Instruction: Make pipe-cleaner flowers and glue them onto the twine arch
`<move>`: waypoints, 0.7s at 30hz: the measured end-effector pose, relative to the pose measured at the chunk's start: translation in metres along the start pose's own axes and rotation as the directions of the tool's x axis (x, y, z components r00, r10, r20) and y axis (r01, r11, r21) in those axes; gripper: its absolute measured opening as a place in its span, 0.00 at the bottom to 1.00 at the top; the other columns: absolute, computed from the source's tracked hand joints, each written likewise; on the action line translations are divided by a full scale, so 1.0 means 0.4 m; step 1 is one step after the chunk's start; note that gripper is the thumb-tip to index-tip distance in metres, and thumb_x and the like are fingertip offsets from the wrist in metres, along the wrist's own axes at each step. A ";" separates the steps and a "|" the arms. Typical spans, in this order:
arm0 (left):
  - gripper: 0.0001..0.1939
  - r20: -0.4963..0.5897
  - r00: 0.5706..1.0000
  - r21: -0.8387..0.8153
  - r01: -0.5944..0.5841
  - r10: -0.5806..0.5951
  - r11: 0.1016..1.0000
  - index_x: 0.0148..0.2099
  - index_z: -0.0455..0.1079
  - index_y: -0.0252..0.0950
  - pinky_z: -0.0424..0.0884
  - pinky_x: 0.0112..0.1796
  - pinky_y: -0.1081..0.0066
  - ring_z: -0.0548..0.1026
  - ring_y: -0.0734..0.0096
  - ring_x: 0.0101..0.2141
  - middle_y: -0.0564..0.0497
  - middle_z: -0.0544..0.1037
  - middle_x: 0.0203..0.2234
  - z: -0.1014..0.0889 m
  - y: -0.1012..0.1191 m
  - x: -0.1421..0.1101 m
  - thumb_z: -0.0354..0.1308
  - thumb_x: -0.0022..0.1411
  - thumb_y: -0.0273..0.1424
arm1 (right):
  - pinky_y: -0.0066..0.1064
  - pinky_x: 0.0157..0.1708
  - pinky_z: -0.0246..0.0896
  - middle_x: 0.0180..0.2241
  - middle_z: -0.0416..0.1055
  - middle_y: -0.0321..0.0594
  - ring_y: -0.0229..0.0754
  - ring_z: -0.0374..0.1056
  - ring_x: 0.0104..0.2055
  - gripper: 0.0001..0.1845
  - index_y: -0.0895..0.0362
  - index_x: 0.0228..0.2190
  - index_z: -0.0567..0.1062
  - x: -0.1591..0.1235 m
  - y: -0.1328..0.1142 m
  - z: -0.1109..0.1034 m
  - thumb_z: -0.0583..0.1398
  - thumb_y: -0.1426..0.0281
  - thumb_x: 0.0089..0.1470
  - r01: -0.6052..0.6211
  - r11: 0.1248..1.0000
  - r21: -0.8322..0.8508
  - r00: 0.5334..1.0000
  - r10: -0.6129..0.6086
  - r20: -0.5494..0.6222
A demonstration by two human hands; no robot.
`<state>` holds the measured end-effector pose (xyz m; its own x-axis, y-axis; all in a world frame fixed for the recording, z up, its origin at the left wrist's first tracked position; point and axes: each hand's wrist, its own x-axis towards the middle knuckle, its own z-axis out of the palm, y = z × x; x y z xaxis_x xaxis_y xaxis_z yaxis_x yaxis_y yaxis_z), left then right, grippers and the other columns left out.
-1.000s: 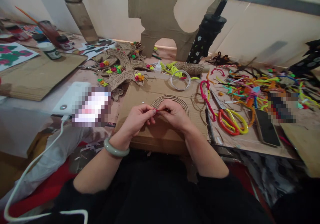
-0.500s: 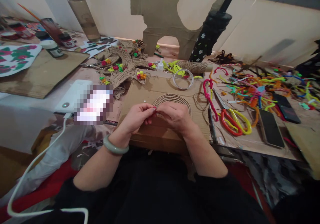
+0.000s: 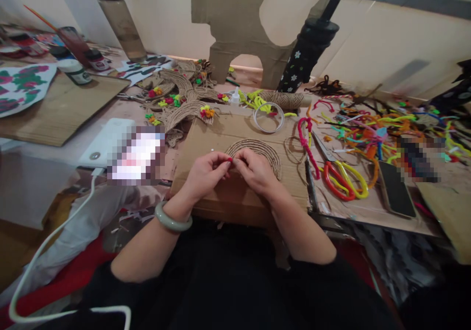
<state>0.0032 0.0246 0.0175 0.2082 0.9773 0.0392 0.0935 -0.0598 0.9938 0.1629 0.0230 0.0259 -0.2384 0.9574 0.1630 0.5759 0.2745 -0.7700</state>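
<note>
Above a cardboard sheet (image 3: 206, 136), my left hand (image 3: 208, 173) pinches a small red piece (image 3: 230, 159), too small to tell its kind. My right hand (image 3: 255, 170) is also closed, its thumb and finger pressed together at the other end of that piece. Just behind and partly under my right hand lies an arc of coiled jute cord (image 3: 253, 146) on the cardboard. Next to it, farther back, is a roll of clear tape (image 3: 268, 117). A pale bangle (image 3: 172, 218) circles my left wrist.
Scissors (image 3: 338, 180) with red and yellow handles, a phone (image 3: 397, 190) and tangled pipe cleaners (image 3: 368, 128) lie right. Jute arcs with bright flowers (image 3: 187, 116), a glue bottle (image 3: 235, 96) and a cord roll (image 3: 285, 98) are behind. A white power bank (image 3: 106, 141) sits left.
My right fingers have turned and straightened a little, with the thumb now showing at the red piece. The left hand has barely moved. The view shifted slightly.
</note>
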 end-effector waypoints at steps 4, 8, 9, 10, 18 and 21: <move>0.04 -0.120 0.987 0.085 -0.093 0.103 0.992 0.30 0.75 0.36 0.67 0.33 0.72 0.71 0.73 0.27 0.53 0.77 0.24 0.021 -0.005 0.000 0.59 0.50 0.26 | 0.25 0.21 0.51 0.16 0.59 0.28 0.34 0.57 0.17 0.08 0.54 0.25 0.62 0.004 0.008 0.011 0.52 0.67 0.55 -0.105 0.979 0.177 0.994 0.101 0.031; 0.03 -0.194 0.973 0.068 -0.113 0.124 0.991 0.28 0.75 0.37 0.67 0.38 0.71 0.71 0.71 0.31 0.52 0.77 0.27 0.031 -0.003 0.004 0.60 0.49 0.26 | 0.23 0.16 0.51 0.15 0.56 0.26 0.31 0.54 0.14 0.11 0.53 0.24 0.60 0.009 0.019 0.019 0.50 0.63 0.56 -0.155 0.928 0.339 0.988 0.138 0.075; 0.02 -0.206 0.972 0.045 -0.103 0.110 0.994 0.28 0.75 0.36 0.67 0.36 0.72 0.71 0.72 0.31 0.51 0.77 0.27 0.030 -0.003 0.006 0.61 0.48 0.26 | 0.23 0.16 0.51 0.15 0.57 0.26 0.31 0.54 0.14 0.11 0.54 0.25 0.62 0.009 0.020 0.018 0.51 0.62 0.56 -0.154 0.918 0.365 0.988 0.135 0.076; 0.02 -0.213 0.973 0.013 -0.085 0.086 0.996 0.28 0.74 0.36 0.67 0.33 0.73 0.71 0.73 0.29 0.51 0.76 0.26 0.028 -0.002 0.008 0.61 0.48 0.28 | 0.23 0.17 0.53 0.16 0.59 0.27 0.31 0.55 0.15 0.11 0.54 0.27 0.64 0.009 0.021 0.016 0.51 0.62 0.56 -0.147 0.911 0.385 0.989 0.128 0.075; 0.11 -0.145 0.977 -0.310 0.106 -0.158 0.945 0.30 0.69 0.33 0.62 0.20 0.79 0.67 0.80 0.18 0.56 0.71 0.17 0.023 -0.001 0.019 0.62 0.45 0.35 | 0.29 0.36 0.61 0.31 0.76 0.38 0.38 0.70 0.33 0.06 0.57 0.33 0.76 0.004 0.017 0.006 0.59 0.71 0.53 0.037 0.994 0.100 0.999 -0.037 -0.003; 0.12 -0.105 0.978 -0.356 0.134 -0.182 0.925 0.30 0.69 0.33 0.63 0.21 0.79 0.69 0.79 0.19 0.55 0.73 0.19 0.024 0.002 0.018 0.64 0.42 0.34 | 0.28 0.35 0.62 0.31 0.77 0.39 0.38 0.71 0.33 0.06 0.58 0.33 0.76 0.005 0.016 0.007 0.58 0.73 0.54 0.075 0.997 0.012 0.997 -0.075 0.005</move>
<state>0.0140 0.0295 0.0175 0.0841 0.9877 -0.1319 -0.2320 0.1482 0.9614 0.1639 0.0265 0.0197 -0.2851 0.9335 0.2175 0.5469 0.3449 -0.7629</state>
